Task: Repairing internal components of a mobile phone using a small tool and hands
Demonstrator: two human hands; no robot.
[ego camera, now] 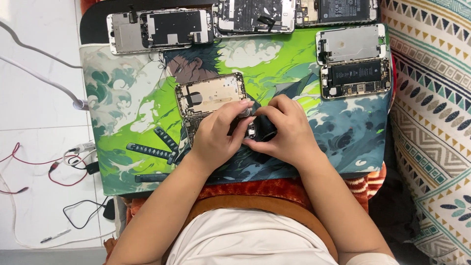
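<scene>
An opened phone (211,95), its back shell lifted to show a gold inner frame, lies in the middle of a green illustrated mat (127,108). My left hand (218,135) rests over its lower half, fingertips pinching a small round silvery part. My right hand (287,130) is curled against it from the right, gripping a small black object; what that object is cannot be made out. Both hands hide the phone's lower body.
Several dismantled phones line the mat's far edge (159,29) (255,14) and far right (351,44) (355,78). White cables (44,81) and thin red and black wires (59,167) lie on the white floor at left. A patterned cushion (431,113) borders the right.
</scene>
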